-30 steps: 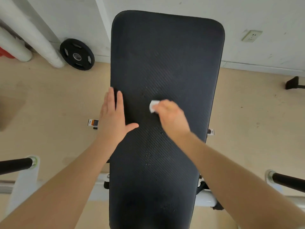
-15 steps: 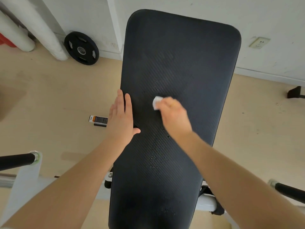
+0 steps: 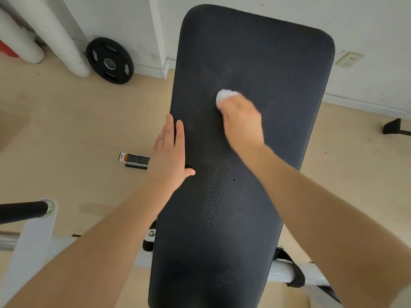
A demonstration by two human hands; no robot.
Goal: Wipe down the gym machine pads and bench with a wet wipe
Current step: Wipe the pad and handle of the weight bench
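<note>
Pressing a balled white wipe (image 3: 226, 96) onto the black padded surface (image 3: 255, 63) with the blurred right hand (image 3: 242, 123), apparently closed around it, left hand (image 3: 170, 153) flat, open, at the pad's left edge.

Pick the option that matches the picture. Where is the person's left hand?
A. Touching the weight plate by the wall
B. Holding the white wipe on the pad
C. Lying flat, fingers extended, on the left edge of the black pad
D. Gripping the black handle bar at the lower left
C. The left hand lies open and flat on the left edge of the black pad, while the right hand presses the white wipe against the pad.
</note>
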